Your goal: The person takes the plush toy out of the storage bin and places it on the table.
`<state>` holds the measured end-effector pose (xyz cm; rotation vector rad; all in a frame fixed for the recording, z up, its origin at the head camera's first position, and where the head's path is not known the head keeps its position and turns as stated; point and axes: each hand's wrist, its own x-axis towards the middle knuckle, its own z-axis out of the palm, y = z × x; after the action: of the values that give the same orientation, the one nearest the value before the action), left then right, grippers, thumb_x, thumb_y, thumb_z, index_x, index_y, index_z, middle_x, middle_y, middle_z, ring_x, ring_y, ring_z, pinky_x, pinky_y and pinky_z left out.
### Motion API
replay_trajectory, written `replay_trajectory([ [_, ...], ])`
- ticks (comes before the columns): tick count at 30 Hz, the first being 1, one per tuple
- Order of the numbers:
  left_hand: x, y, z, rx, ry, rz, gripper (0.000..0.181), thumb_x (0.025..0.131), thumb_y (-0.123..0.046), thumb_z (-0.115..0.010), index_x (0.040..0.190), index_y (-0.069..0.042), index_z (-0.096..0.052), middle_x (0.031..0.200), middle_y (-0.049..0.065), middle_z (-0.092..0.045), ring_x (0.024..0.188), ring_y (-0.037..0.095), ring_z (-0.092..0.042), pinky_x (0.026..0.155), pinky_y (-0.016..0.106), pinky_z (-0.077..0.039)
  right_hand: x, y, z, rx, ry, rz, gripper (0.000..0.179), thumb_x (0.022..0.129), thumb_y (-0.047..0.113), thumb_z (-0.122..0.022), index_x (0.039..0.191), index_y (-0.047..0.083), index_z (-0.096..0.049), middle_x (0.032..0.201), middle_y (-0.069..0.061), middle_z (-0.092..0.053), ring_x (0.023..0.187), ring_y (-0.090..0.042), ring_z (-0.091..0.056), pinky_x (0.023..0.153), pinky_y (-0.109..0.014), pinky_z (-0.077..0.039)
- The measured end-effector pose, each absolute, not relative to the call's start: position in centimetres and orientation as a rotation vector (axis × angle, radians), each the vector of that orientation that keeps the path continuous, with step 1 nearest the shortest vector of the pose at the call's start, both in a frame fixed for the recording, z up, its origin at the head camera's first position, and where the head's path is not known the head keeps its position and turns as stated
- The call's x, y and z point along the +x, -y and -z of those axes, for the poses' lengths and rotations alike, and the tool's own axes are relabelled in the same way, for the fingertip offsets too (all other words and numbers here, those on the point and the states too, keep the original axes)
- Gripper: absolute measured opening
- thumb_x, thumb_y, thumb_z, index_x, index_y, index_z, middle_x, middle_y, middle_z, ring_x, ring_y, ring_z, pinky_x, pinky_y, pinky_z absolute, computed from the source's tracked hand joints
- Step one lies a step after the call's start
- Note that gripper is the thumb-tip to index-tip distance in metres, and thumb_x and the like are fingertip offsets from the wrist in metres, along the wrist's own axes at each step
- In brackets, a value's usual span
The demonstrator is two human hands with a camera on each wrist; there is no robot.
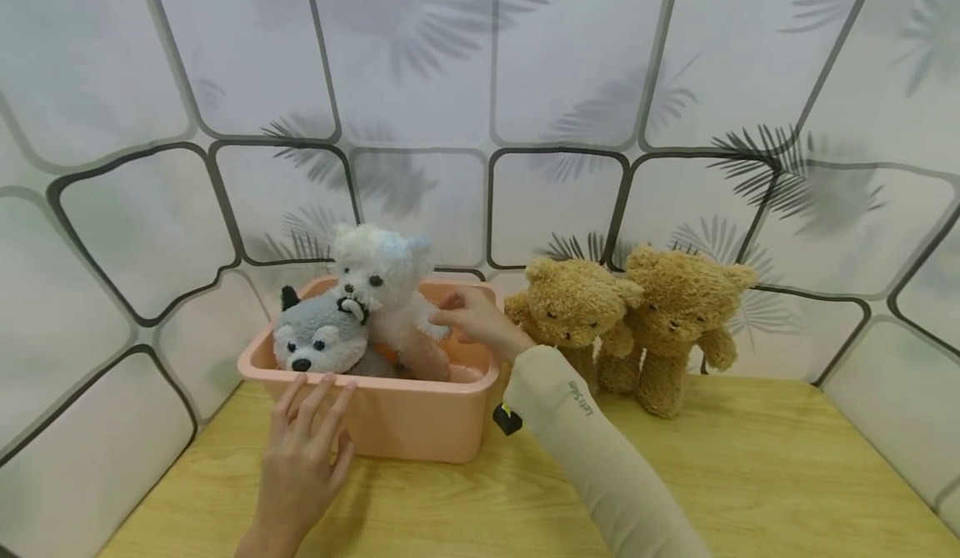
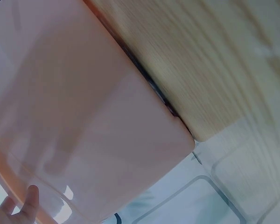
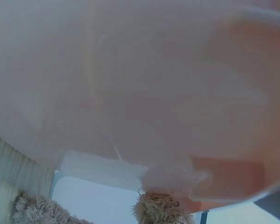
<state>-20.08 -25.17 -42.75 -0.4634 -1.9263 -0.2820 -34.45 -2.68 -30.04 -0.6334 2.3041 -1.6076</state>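
Note:
A white plush bear (image 1: 382,271) stands upright in the pink plastic bin (image 1: 420,420). Beside it on the left, a grey-and-white plush husky (image 1: 318,337) leans on the bin's front wall, its head above the rim. My right hand (image 1: 476,318) reaches over the bin's right end, thumb and fingertips right at the bear's arm; I cannot tell whether they pinch it. With its fingertips along the front rim, my left hand (image 1: 307,441) lies against the bin's outside, fingers nearly straight. The left wrist view shows its fingers (image 2: 30,205) at the rim.
Two brown teddy bears, a nearer one (image 1: 573,304) and another (image 1: 678,316), stand right of the bin on the wooden table (image 1: 750,475). A small black object (image 1: 507,419) shows beside the right sleeve. Patterned fabric walls (image 1: 420,200) enclose the back and sides.

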Motion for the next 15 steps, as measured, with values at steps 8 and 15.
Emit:
replay_trajectory([
  [8,-20.2,25.2,42.6,-0.471,1.905,0.284,0.047,0.096,-0.022,-0.04,0.13,-0.001,-0.066,0.129,0.028,-0.06,0.122,0.058,-0.046,0.121,0.033,-0.02,-34.8,3.2,30.4,-0.824,-2.347,1.47,0.032,0.095,0.013,-0.063,0.122,-0.006,-0.064,0.127,-0.019,-0.063,0.1,-0.024,-0.062,0.078,-0.035,-0.052],
  [15,-20.0,25.2,42.7,-0.47,1.95,0.274,0.048,0.096,-0.022,-0.04,0.13,0.0,-0.065,0.129,0.029,-0.059,0.123,0.059,-0.045,0.121,0.03,-0.016,-34.6,3.9,30.8,-0.962,-2.374,1.25,0.043,0.096,0.019,-0.065,0.134,-0.003,-0.062,0.14,-0.017,-0.057,0.114,-0.029,-0.062,0.094,-0.038,-0.052],
])
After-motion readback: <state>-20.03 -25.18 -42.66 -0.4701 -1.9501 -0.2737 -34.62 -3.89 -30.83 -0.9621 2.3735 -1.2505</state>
